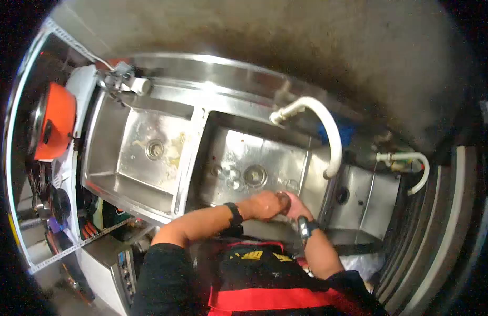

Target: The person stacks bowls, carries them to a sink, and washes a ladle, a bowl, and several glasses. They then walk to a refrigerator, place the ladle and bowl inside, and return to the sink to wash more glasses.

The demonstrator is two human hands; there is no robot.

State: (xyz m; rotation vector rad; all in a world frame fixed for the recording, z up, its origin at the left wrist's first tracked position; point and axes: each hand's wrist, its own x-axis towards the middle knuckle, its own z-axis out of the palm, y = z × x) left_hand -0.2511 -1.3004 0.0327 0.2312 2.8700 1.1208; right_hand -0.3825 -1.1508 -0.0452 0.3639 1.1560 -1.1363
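Observation:
My left hand (267, 205) is closed, its fingers curled in against my right hand (295, 207) over the front edge of the middle sink basin (275, 156). The right hand's fingers are bent too. Something small and dark may be between them, but it is too blurred to name. Below and left of the hands, several clear round shapes (233, 180) lie on the basin floor near the drain (255, 176). A white curved faucet (334, 139) arches above the basin's right side, beyond my right hand. I wear a dark band on each wrist.
The left basin (157, 121) has yellowish residue around its drain. At right is a smaller basin (354, 203) with a second white faucet (420, 163). An orange pot (59, 121) and utensils stand on a shelf at left. A wall rises behind the sinks.

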